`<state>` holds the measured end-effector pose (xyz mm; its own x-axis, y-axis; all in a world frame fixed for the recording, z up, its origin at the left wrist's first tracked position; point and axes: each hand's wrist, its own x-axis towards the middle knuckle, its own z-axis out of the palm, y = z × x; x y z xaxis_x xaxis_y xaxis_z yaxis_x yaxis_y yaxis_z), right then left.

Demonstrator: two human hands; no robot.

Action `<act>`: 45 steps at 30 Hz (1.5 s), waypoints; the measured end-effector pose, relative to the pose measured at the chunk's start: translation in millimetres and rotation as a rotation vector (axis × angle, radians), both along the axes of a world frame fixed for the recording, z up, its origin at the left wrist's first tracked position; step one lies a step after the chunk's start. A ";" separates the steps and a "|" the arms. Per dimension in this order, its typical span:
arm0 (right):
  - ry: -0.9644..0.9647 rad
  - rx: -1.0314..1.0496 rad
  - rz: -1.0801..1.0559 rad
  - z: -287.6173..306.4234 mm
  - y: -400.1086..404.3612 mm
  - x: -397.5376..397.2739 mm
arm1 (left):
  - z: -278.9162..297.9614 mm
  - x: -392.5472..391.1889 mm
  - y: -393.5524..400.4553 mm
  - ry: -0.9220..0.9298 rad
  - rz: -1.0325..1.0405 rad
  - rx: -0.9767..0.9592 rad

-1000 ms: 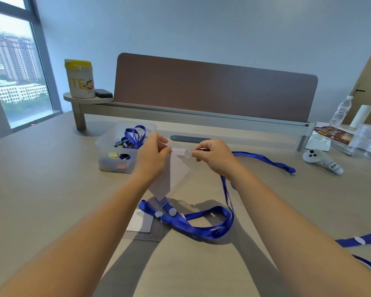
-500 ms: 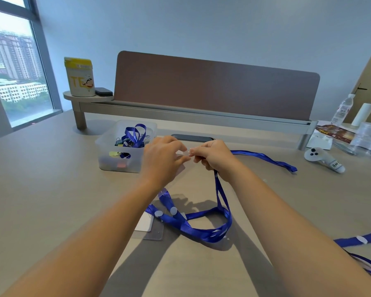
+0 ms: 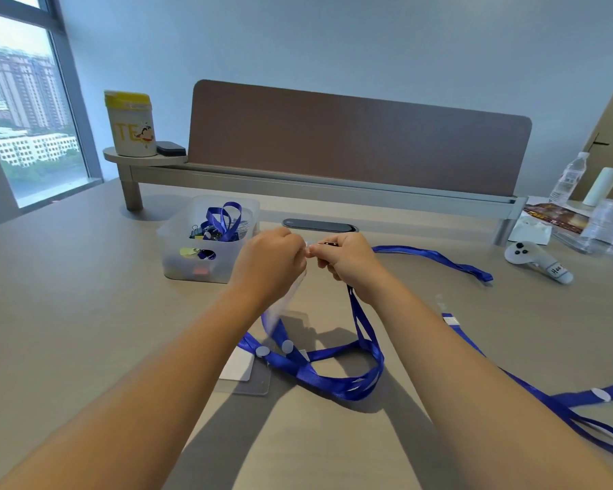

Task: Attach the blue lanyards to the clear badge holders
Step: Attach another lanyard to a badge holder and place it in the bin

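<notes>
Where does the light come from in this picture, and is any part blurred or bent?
Head view: daylight from the window at left throws arm shadows toward the viewer; the clear badge holder under the left hand is motion-blurred; wide-angle lens bends the edges.

Two hands meet above the counter, badge holder and lanyard between them.

The left hand (image 3: 269,258) pinches the top of a clear badge holder (image 3: 284,302) that hangs blurred beneath it; the right hand (image 3: 347,259) grips what looks like the clip of a blue lanyard (image 3: 337,378), whose strap drops and loops on the counter (image 3: 85,313). Another holder (image 3: 245,378) lies flat under that loop. A translucent bin (image 3: 206,242) of lanyards stands just left of the hands.
</notes>
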<state>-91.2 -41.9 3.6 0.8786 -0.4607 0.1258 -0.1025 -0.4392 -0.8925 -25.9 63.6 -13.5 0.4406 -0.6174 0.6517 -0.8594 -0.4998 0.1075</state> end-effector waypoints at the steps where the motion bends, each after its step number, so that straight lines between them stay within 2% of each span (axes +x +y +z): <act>1: -0.005 -0.013 -0.004 -0.3 0.3 0.9 | -0.1 -0.2 -1.8 0.070 0.004 -0.039; 4: 0.013 -0.078 -0.009 -1.9 2.1 2.9 | -0.6 -0.3 -2.9 0.235 -0.019 -0.131; 7: 0.009 -0.109 -0.004 -5.2 3.6 4.3 | -2.3 2.9 -4.6 0.298 -0.015 -0.167; 12: -0.024 -0.136 -0.029 -7.9 6.3 6.7 | -5.3 4.9 -4.2 0.241 -0.008 -0.152; 16: -0.091 -0.125 -0.051 -6.5 10.2 10.1 | -4.9 4.6 -3.5 0.179 -0.020 -0.251; 23: -0.181 -0.087 -0.090 -6.5 17.4 13.7 | -5.4 5.0 -6.3 0.325 -0.006 -0.432; 26: -0.182 -0.103 -0.090 -7.3 18.0 14.3 | -5.6 6.6 -8.2 0.451 -0.008 -0.536; 29: -0.183 -0.089 -0.101 -6.6 17.6 14.8 | -2.7 10.0 -8.2 0.686 -0.057 -0.650; 32: -0.159 0.079 -0.101 -1.3 13.0 16.3 | 3.3 10.3 -4.7 1.011 -0.210 -0.740; 35: -0.089 0.271 -0.080 7.4 8.4 14.3 | 2.2 7.7 -0.6 1.149 -0.339 -0.731; 37: -0.076 0.383 -0.071 11.7 3.9 13.4 | -3.9 7.4 2.5 1.113 -0.339 -0.642; 40: -0.063 0.506 -0.042 18.2 -1.7 11.7 | -12.8 3.7 1.3 0.966 -0.290 -0.416; 42: -0.022 0.505 -0.017 22.5 -2.9 10.3 | -15.9 2.5 -2.4 0.820 -0.198 -0.319; 45: 0.017 0.390 -0.005 29.0 -5.7 10.2 | -14.7 9.6 -4.7 0.613 -0.052 -0.322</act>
